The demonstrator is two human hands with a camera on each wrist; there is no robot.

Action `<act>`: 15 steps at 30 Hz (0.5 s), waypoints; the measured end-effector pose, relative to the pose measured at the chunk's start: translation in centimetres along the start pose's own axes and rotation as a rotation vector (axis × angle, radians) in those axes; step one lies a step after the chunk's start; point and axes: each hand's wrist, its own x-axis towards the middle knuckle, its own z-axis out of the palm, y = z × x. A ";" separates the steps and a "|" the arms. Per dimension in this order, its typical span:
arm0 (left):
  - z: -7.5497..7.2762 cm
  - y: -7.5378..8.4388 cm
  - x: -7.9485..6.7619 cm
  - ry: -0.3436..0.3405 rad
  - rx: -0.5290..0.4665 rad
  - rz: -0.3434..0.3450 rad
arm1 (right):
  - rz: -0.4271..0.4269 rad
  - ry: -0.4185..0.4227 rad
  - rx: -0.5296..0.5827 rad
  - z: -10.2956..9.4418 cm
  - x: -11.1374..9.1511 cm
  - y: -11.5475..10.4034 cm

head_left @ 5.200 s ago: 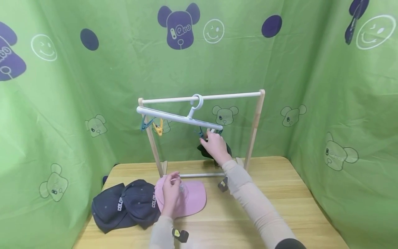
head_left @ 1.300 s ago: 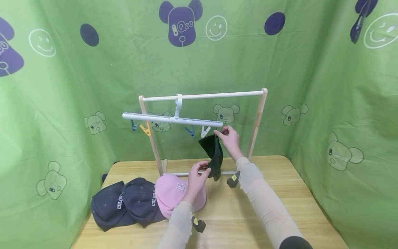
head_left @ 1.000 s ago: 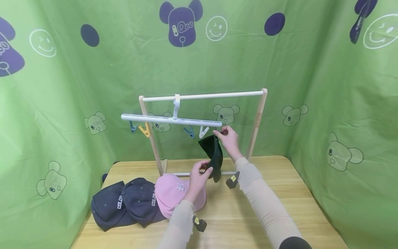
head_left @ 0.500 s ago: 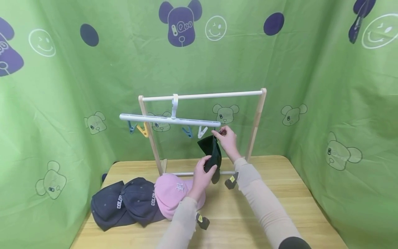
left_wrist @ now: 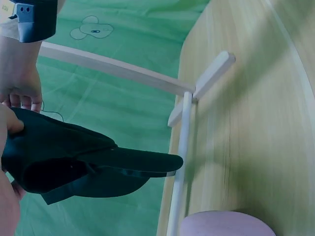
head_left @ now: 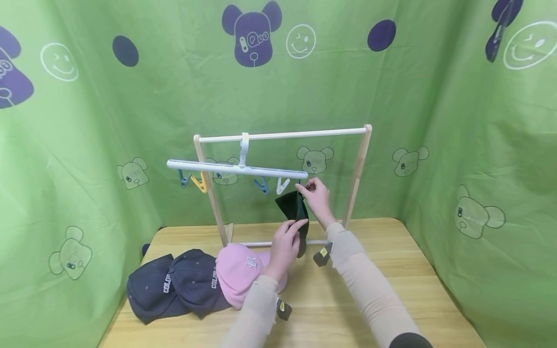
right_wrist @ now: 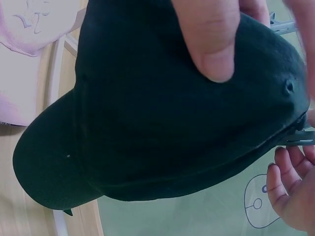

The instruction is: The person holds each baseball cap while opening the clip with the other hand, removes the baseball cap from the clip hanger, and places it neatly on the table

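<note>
A dark green baseball cap (head_left: 289, 205) hangs below the right end of a white hanger (head_left: 237, 168), brim downward. My right hand (head_left: 317, 198) pinches a grey-blue clip (right_wrist: 300, 138) at the cap's upper edge. Lower on the cap, my left hand (head_left: 285, 246) holds the fabric between thumb and fingers. In the left wrist view the cap (left_wrist: 88, 152) extends sideways from the left hand (left_wrist: 7, 191), with its brim free. The right wrist view shows the left thumb (right_wrist: 211, 54) on the crown. The tip of the clip's grip is partly hidden.
The hanger hooks on the top bar of a wooden rack (head_left: 304, 134). Blue (head_left: 262, 186), yellow (head_left: 199, 183) and white clips (head_left: 282, 185) dangle from it. A pink cap (head_left: 239, 270) and navy caps (head_left: 196, 275) lie overlapping on the table (head_left: 370, 290) at left.
My left hand has left the pink cap, gripped the dark green cap and shifted higher on it. The hanger has slid left and turned. Over the last second the right hand barely moves.
</note>
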 end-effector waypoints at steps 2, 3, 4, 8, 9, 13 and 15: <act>0.0 0.1 0.0 -0.002 0.013 -0.010 | 0.001 -0.001 -0.009 0.0 -0.1 0.0; -0.1 0.1 -0.1 -0.005 0.016 -0.019 | 0.003 -0.001 -0.006 0.0 -0.1 -0.1; -0.1 0.2 -0.1 -0.010 0.016 -0.030 | 0.006 -0.003 -0.004 0.0 -0.1 -0.1; -0.2 0.3 -0.1 -0.028 0.021 -0.069 | 0.014 0.000 0.013 0.0 -0.2 -0.2; -0.3 0.3 -0.1 -0.026 0.018 -0.073 | 0.012 0.004 0.019 0.0 -0.3 -0.2; -0.3 0.3 -0.2 0.016 -0.011 -0.089 | -0.003 0.020 0.009 0.1 -0.2 -0.1; -0.3 0.3 -0.2 0.045 -0.029 -0.094 | -0.017 0.028 -0.006 0.1 -0.2 -0.1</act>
